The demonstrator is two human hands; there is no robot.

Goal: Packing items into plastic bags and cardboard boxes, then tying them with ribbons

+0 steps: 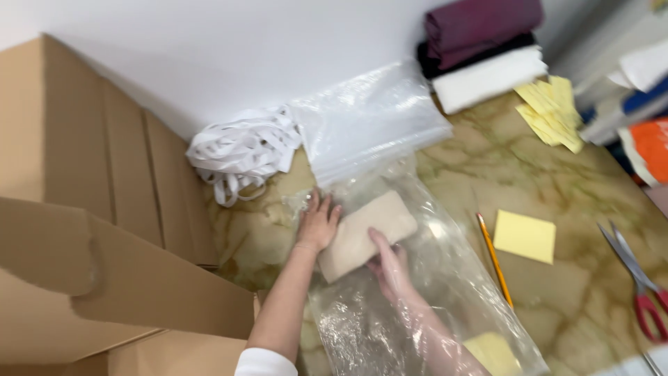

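**Ana:** Cardboard box [83, 230], flap open, sits closest at the left edge, with the left hand [317, 226] just past it. That hand lies flat, fingers spread, on the outside of the clear plastic bag [417, 292], touching the end of the folded beige cloth [365, 233]. It grips nothing.

**Ben:** And the right hand [390, 268]?

**Ana:** Inside the bag, arm sheathed in plastic, fingers curled against the cloth's near edge. Pressing or pinching, I cannot tell through the film.

**Ben:** Where is the cloth exactly?

**Ana:** Within the bag, lying on the marbled worktop [577, 292], close to a second bag [369, 122] propped toward the wall.

**Ben:** How would you handle it well?

**Ana:** I'd keep the left palm firm so the film doesn't creep, and move the cloth flat, square to the bag's sides, so the fold stays put. Slack plastic bunches easily, so I'd smooth it as I go.

**Ben:** Anything in the way?

**Ana:** A yellow paper slip [494, 351] lies near the right forearm. The pencil [494, 259], sticky pad [525, 237] and red-handled scissors [640, 285] lie well apart to the right. White strapping [243, 150] is heaped behind the left hand, near but not touching.
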